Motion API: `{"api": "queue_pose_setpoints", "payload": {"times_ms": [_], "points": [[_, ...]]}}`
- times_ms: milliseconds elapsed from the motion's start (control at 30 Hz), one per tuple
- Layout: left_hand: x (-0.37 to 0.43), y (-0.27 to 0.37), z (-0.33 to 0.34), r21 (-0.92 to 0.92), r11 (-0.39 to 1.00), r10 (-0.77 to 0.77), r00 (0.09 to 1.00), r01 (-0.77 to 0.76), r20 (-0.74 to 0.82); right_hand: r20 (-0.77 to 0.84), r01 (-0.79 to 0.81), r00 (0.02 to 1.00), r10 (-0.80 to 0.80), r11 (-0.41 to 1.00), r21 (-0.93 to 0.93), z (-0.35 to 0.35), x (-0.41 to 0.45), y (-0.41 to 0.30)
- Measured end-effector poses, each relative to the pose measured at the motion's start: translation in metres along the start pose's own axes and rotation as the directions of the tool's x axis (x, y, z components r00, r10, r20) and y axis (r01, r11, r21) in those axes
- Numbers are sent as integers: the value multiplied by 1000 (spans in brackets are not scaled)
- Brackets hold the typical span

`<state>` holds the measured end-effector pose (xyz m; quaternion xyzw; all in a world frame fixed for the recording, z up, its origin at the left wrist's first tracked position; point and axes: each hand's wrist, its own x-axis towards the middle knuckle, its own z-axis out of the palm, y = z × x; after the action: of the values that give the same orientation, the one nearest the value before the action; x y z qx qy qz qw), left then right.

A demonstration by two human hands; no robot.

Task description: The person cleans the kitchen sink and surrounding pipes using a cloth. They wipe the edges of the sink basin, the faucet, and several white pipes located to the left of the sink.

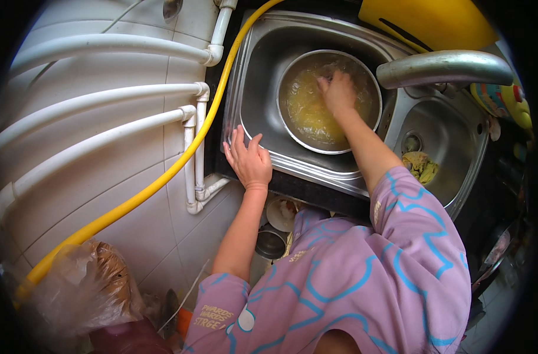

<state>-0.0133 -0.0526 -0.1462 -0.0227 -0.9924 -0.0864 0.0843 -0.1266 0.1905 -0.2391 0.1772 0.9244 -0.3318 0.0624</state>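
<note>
A round metal basin (309, 146) stands in the larger bowl of a stainless steel sink (262, 95), filled with cloudy, yellowish water. My right hand (337, 93) reaches into the basin, its fingertips partly under the water near the far side; whether they hold anything is hidden. At the sink's near left corner, my left hand (249, 159) rests on the rim with its fingers spread and nothing in it. Something pale and yellow shows through the water, too unclear to name.
A metal faucet spout (441, 68) juts over the divider. The smaller bowl (455, 132) at right holds a yellow-green cloth (419, 167). A yellow hose (163, 179) and white pipes (96, 99) run along the tiled wall at left. A plastic bag (83, 287) sits lower left.
</note>
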Motion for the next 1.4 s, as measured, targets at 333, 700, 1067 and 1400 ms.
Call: {"api": "queue_pose_setpoints", "payload": {"times_ms": [333, 700, 1067, 1400], "points": [[1, 9, 0, -24, 1000, -13, 1000, 14, 28, -248, 275, 926, -286, 958, -79, 46, 17, 25], [1, 6, 0, -11, 1000, -8, 1000, 8, 22, -117, -42, 992, 42, 999, 6, 25, 14, 27], [1, 5, 2, -11, 1000, -1, 1000, 1, 8, 165, 181, 969, -181, 983, 16, 22, 2, 20], [-2, 1, -2, 11, 1000, -11, 1000, 11, 19, 501, -322, 864, 34, 803, 501, -43, -28, -11]]}}
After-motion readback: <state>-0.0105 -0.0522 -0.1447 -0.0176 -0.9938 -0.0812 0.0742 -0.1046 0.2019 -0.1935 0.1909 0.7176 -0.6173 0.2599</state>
